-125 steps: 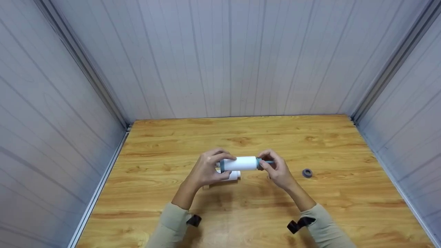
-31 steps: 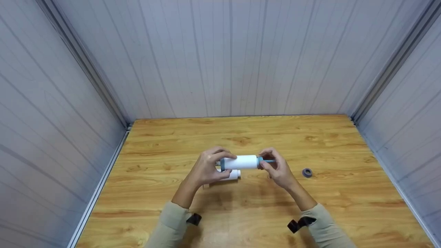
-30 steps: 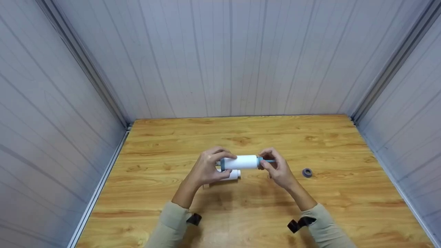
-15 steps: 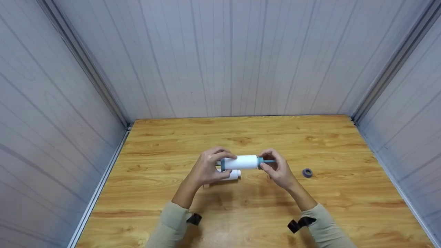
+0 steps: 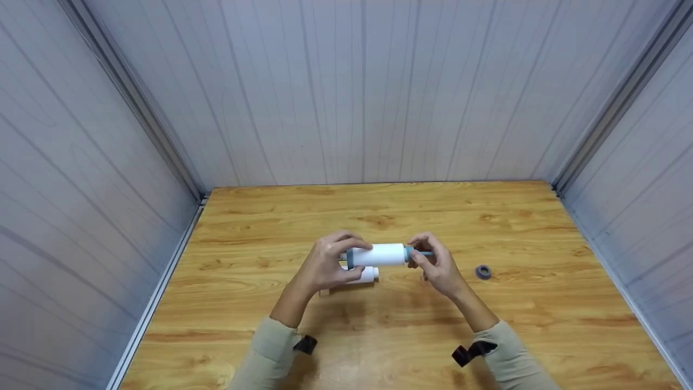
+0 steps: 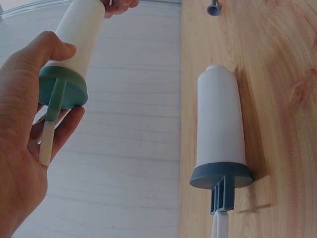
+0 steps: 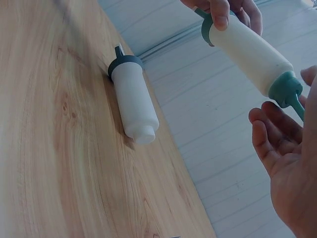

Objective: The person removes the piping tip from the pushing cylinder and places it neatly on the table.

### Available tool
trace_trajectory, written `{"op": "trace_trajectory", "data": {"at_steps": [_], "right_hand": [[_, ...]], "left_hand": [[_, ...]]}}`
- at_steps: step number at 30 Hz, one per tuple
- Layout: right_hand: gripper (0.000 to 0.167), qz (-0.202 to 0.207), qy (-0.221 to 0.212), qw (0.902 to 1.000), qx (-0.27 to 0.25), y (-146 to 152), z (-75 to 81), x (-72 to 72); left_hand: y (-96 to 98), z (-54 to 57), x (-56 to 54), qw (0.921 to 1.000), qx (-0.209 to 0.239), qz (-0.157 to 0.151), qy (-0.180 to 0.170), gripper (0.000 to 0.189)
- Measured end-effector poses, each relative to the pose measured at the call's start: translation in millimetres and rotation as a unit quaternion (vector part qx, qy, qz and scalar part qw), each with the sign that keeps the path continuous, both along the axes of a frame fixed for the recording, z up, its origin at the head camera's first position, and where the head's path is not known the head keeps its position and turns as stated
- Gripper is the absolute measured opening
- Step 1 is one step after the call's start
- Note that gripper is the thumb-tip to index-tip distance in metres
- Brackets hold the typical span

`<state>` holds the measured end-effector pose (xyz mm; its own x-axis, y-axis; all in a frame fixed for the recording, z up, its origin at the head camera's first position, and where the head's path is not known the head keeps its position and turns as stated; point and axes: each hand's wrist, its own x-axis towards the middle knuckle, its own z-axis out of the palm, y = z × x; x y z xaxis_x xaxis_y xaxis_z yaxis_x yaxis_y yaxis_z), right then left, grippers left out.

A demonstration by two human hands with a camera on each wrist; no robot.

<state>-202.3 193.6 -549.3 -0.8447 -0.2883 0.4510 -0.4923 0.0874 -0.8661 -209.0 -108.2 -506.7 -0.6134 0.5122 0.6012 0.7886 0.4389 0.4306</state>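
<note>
Both hands hold up a white cylindrical bottle (image 5: 385,254), lying sideways above the table. My left hand (image 5: 331,264) grips its wide green end (image 6: 64,87), which carries a stem with a pale tip (image 6: 46,144). At the opposite end is a green nozzle cap (image 7: 286,90) with a thin spout. Thumb and fingers of my right hand (image 5: 437,266) pinch this cap in the head view; the right wrist view shows the other fingers loosely bent beside it. A second white bottle (image 6: 220,119) with a dark grey-blue end lies on the table below, partly hidden by my left hand in the head view.
A grey ring-shaped piece (image 5: 483,272) lies on the wooden table (image 5: 379,336) to the right of my right hand; the left wrist view shows a flared grey piece (image 6: 214,9). Pale panel walls (image 5: 346,92) stand behind and at both sides.
My right thumb and fingers shift around the green nozzle cap, the thumb now higher on it than half a second ago. The left hand, bottles and grey ring stay almost in place.
</note>
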Motion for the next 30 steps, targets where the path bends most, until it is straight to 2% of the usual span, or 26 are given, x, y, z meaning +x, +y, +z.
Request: {"op": "trace_trajectory", "data": {"at_steps": [9,17,24,30], "right_hand": [[0.02,0.011,-0.005,0.9999,-0.007,0.9,0.4,1.2],[0.028,0.037,0.019,0.9989,-0.022,1.8,-1.5,0.7],[0.021,0.02,0.002,0.9998,-0.007,1.8,-0.5,0.7],[0.019,0.018,-0.005,0.9997,-0.018,0.8,0.4,1.5]], "left_hand": [[-0.5,0.2,0.3,0.9999,0.006,-0.007,-0.004,0.038],[0.2,0.0,0.7,0.9999,0.001,-0.002,-0.011,0.04],[1.1,1.7,1.9,0.9999,0.0,-0.001,-0.011,0.04],[0.6,0.5,1.1,1.0,-0.002,0.0,-0.009,0.039]]}}
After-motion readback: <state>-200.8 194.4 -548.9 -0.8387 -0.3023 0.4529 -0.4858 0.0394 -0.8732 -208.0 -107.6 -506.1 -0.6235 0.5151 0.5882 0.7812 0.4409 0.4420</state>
